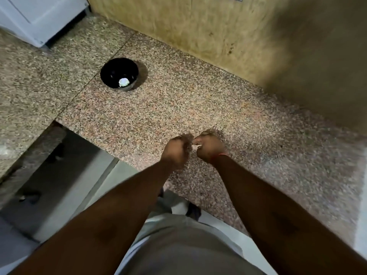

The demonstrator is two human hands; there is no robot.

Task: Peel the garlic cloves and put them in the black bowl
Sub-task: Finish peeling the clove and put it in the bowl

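Both fists are bunched together over the counter (198, 100), the left hand (175, 150) and right hand (209, 147) pinching a garlic clove (196, 146) between them. The black bowl (111, 66) sits well apart, ahead and to the left, nearer the left hand.

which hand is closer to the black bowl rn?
Left. The left hand sits nearer the black bowl, which lies up and to its left; the right hand is just beyond it, farther right. Both pinch a garlic clove.
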